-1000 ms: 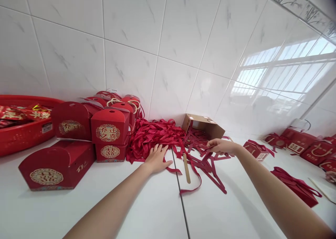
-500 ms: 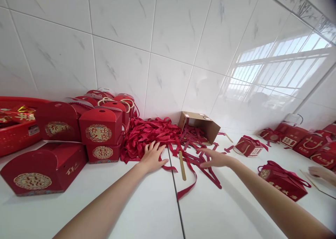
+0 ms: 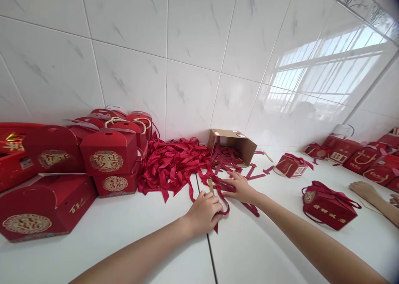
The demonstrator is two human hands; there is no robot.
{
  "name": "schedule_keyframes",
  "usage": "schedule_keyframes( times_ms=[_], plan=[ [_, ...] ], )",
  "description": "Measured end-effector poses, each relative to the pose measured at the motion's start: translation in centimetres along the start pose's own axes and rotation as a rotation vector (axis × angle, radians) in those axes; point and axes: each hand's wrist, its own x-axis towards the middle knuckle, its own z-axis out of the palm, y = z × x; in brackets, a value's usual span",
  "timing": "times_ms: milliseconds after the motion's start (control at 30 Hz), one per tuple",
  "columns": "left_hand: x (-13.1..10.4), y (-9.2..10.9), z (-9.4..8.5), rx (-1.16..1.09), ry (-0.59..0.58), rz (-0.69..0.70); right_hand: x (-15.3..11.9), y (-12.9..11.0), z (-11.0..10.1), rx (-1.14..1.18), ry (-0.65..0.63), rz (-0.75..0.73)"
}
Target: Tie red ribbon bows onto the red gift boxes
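My left hand is curled over the seam between the tabletops, its fingers closed on a loose red ribbon. One ribbon end pokes out below the fingers. A gold strip shows just above the knuckles, its lower part hidden. My right hand lies over dark red handle strips, fingers stretched and the thumb apart. Behind my hands is a heap of red ribbons. More dark red strips spill from a cardboard box lying on its side.
Red gift boxes are stacked on the left beside a red plastic basket. Ribbon-tied boxes stand on the right, with several more farther back. Another person's hand rests at the right. A tiled wall closes off the back.
My left hand has moved from the ribbon heap toward me and right, closing on the loose ribbon. My right hand has moved slightly left onto the strips. The view has shifted a little.
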Motion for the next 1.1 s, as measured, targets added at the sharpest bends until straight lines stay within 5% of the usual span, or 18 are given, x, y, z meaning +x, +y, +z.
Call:
schedule_keyframes(
  times_ms=[167, 300, 433, 633, 900, 1100],
  plan=[
    [2.1, -1.8, -2.2, -0.331, 0.398, -0.19, 0.3, -0.6, 0.6, -0.005, 0.022, 0.028],
    [3.8, -5.7, -7.0, -0.544, 0.852, -0.359, 0.5, -1.0, 0.6, 0.008, -0.019, 0.05],
    [3.7, -9.2, -11.0, -0.645, 1.112, -0.447, 0.8, -3.5, 0.7, 0.019, 0.021, 0.087],
    [3.1, -10.9, -11.9, -0.682, 1.179, -0.498, 1.9, -6.5, 0.4, 0.038, -0.037, 0.2],
    [3.1, -11.4, -11.6, -0.692, 1.15, -0.51, 2.8, -3.2, -1.4, 0.012, -0.232, 0.259],
    [3.0, -11.5, -11.6, -0.675, 1.138, -0.527, 2.3, -2.9, -1.8, 0.1, -0.299, 0.238]
  ],
)
